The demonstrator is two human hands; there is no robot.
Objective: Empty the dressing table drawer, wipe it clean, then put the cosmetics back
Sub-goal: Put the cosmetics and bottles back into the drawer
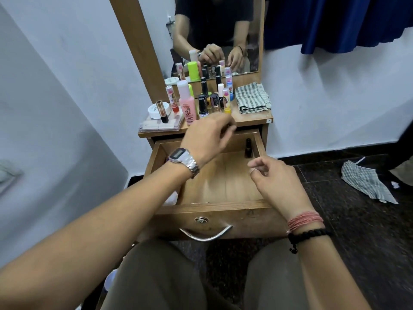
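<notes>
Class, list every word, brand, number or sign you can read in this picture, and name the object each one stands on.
None can be read with certainty.
Pink bottle: a printed label with a large figure, too blurred to read.
White round jar: dark lettering on the lid, partly hidden and too small.
Wristwatch: its display shows no legible digits.
Small bottles with pictured labels: print too small.
Table top's front right corner: a small mark, unreadable.

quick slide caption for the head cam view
Both hands, left hand and right hand, hover over the open drawer holding one dark bottle; cosmetics crowd the tabletop.
</notes>
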